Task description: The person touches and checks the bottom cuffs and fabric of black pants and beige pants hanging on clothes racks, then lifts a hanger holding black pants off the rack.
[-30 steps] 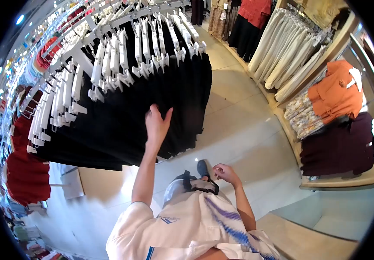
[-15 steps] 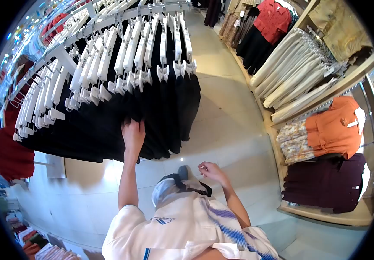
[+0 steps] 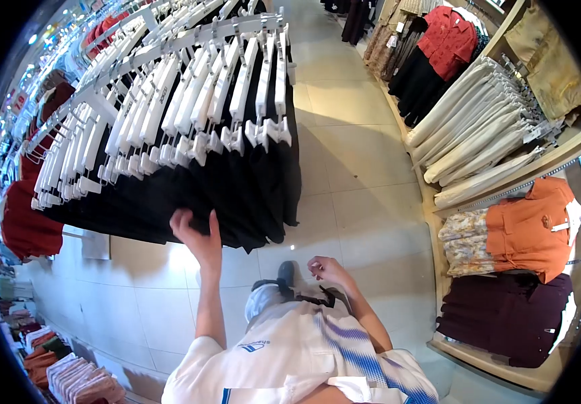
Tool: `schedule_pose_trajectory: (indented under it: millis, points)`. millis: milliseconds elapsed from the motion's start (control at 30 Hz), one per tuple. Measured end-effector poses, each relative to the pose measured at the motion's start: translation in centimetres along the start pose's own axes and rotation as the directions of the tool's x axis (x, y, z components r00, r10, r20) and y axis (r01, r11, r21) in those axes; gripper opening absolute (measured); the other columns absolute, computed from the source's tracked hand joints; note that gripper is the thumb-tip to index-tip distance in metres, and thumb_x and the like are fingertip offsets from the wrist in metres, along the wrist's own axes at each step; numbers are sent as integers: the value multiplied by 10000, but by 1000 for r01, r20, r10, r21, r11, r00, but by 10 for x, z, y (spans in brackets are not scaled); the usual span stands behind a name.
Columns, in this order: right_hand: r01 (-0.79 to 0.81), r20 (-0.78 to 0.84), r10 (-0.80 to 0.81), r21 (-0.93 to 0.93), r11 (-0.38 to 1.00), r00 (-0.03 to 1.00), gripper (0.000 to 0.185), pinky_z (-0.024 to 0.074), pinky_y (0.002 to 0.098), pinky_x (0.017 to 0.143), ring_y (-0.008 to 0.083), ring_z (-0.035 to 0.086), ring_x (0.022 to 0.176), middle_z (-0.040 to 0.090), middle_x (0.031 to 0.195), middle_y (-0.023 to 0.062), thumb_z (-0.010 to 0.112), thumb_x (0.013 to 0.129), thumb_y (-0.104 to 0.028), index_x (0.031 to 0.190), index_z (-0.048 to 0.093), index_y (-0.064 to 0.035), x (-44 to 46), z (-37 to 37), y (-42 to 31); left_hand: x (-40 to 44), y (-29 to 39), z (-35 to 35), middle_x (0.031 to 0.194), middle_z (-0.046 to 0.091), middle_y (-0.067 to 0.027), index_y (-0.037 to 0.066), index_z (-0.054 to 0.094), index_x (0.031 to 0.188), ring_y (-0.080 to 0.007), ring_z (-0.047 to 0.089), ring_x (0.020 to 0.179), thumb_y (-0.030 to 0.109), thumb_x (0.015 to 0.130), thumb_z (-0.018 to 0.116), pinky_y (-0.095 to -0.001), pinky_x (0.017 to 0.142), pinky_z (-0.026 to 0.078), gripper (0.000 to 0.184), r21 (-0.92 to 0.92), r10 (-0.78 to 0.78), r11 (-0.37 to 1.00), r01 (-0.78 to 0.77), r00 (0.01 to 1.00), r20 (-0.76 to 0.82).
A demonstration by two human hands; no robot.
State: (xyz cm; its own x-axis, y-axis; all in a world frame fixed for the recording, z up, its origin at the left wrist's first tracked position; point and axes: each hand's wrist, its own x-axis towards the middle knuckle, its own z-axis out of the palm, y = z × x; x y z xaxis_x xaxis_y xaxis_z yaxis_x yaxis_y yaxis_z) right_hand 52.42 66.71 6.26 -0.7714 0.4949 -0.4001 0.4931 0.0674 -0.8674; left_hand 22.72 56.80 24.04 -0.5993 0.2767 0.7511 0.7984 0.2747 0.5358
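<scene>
My left hand (image 3: 198, 239) is at the lower edge of a row of black garments (image 3: 236, 195), possibly trousers or skirts. Its thumb and fingers are spread, and nothing is held in it. The garments hang from white clip hangers (image 3: 199, 91) on a metal rail (image 3: 176, 44). At my right side, away from the rack, my right hand (image 3: 327, 269) hovers over the floor near my waist. Its fingers are loosely bent and hold nothing that I can see.
Wall shelving on the right carries cream trousers (image 3: 472, 128), an orange top (image 3: 532, 225) and a dark maroon garment (image 3: 505, 316). A tiled aisle floor (image 3: 364, 209) runs between. Folded clothes (image 3: 85, 380) lie at the lower left.
My left hand has come off the black cloth, moving down and slightly left, and its fingers have spread. Several hangers at the rail's near end now sit differently. My right hand stays nearly in place.
</scene>
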Motion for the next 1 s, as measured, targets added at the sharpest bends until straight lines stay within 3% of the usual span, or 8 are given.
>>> schedule_pose_trajectory:
  millis: [67,100,200,333,467,600,700,1000]
  points:
    - [12,-6,-11,89,996,1000,139,524,289,574,169,661,597,671,740,95,577,856,-94,978,632,-55,-2,-11,11,-29,5,-3,966,514,-160,5,475,914,-316,517,966,49,760,730,-360,805,421,300,7,-31,1000,31,995,94]
    - [11,0,-11,93,996,1000,139,524,289,574,169,661,597,671,740,95,577,856,-94,978,632,-55,-1,-18,18,-47,7,1,933,518,-144,9,468,887,-298,531,925,51,758,733,-356,778,432,297,-52,-139,986,161,946,294]
    - [41,81,-49,95,995,996,148,524,297,574,172,659,595,674,753,99,584,863,-124,979,630,-44,3,-50,33,-81,35,35,880,539,-110,8,478,915,-271,557,824,71,752,745,-332,722,456,319,-190,-181,872,451,658,731]
    - [0,181,13,-73,997,983,206,519,301,570,162,654,601,677,758,98,593,866,-177,992,620,-16,10,-108,32,-109,65,101,932,536,-155,-18,484,971,-313,550,849,153,739,776,-361,747,456,410,-198,-241,888,415,787,568]
    - [70,253,-47,-85,994,966,229,518,280,566,142,639,621,665,762,94,580,895,-190,1023,611,-3,4,-186,52,-125,76,162,1006,496,-251,-78,469,1058,-411,527,894,353,701,799,-460,790,437,650,44,-239,971,236,943,231]
    - [96,201,-82,-62,993,976,239,519,276,566,135,640,648,665,782,97,577,896,-188,1016,612,15,-2,-265,96,-125,74,205,1036,537,-284,-103,494,1060,-466,534,943,378,783,713,-470,814,445,597,293,-410,879,377,911,56]
    - [-29,254,57,-114,993,966,255,518,269,565,132,636,645,664,781,93,584,895,-195,1035,610,16,-18,-315,106,-129,56,217,913,628,-268,-88,589,974,-419,593,910,223,858,628,-421,796,474,335,25,-505,863,505,859,82]
    - [-178,451,106,118,977,886,298,527,270,588,139,627,645,667,819,86,581,913,-224,1080,590,22,1,-370,155,-177,44,220,988,627,-271,-85,565,1054,-402,596,975,305,836,662,-415,809,469,456,286,-794,604,744,592,135]
